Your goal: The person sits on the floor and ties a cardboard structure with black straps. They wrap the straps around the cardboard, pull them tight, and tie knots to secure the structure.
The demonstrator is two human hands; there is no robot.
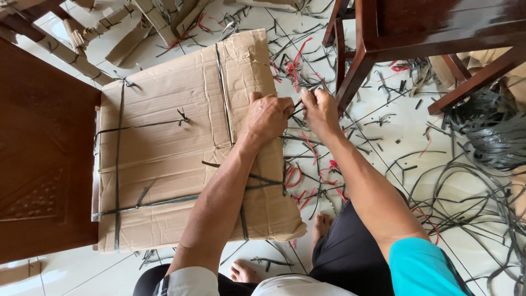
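left hand + right hand | pinch black strap | cardboard bundle edge

Both arms reach forward, left hand and right hand close together, fingers pinched.

We see a bundle of cardboard in the middle of the frame, matt brown paper board with creased, rough faces. The black strap around it looks like thin, smooth plastic. The chair at upper right is dark glossy wood. The floor tiles are white and shiny.
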